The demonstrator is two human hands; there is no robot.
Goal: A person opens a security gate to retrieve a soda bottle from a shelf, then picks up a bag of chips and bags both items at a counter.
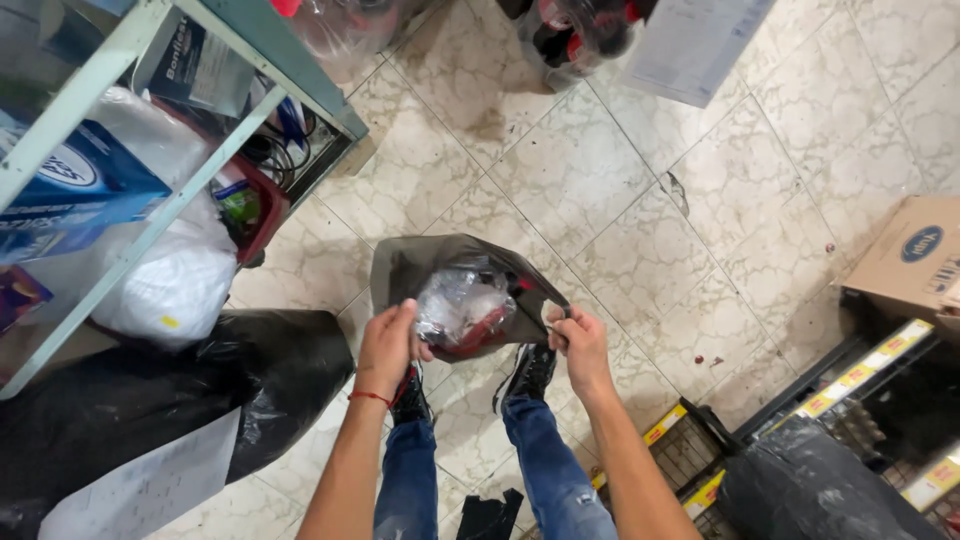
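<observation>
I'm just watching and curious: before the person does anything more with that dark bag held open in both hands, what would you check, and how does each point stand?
1. Left hand grips the dark bag rim: ok.
2. Right hand grips the opposite rim: ok.
3. Bag mouth held open: ok.
4. Clear wrapped bundle sits inside: ok.
5. Bag free of tears: cannot tell.
6. Tiled floor around the shoes free of clutter: not ok, a large black sack lies close.

bag: dark grey plastic bag (420, 268), mouth held open above the tiled floor
contents: crumpled clear plastic (455, 300) over something red
</observation>
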